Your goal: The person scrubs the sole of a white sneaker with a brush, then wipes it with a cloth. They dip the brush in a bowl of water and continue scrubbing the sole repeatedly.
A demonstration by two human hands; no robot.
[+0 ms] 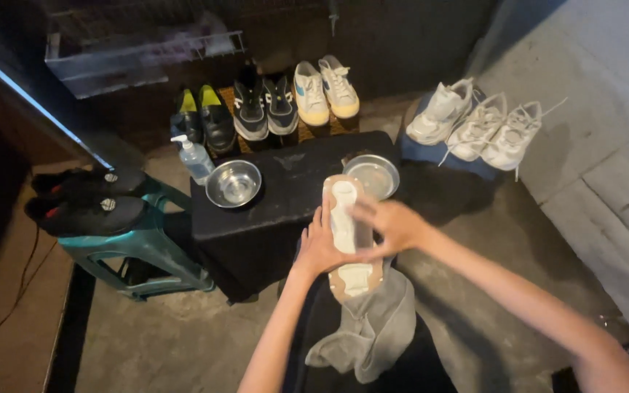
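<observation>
The person is holding a shoe (349, 236) sole-up over the front edge of the black desk (271, 204), just above a grey cloth (373, 327) that is lying on the lap. The left hand (319, 247) is gripping the shoe along its left side, fingers closed around it. The right hand (394, 227) is pressing on the middle of the sole from the right side, fingers fairly flat and close together; I cannot tell if something small is under them.

To do this step well, I think the left hand should be keeping the shoe steady while the right is moving along the whole sole (also the grooves at heel and toe), and the cloth should be staying under it to catch dirt.

On the desk two metal bowls (233, 183) (373, 175) are standing, and a clear pump bottle (196, 160) just beside it. What the bowls contain is hard to see. The upper of the shoe is hidden completely. Pairs of shoes (325, 91) are waiting on the floor behind, white sneakers (475, 124) on the right, dark shoes (89, 200) on a green stool (140, 247).
</observation>
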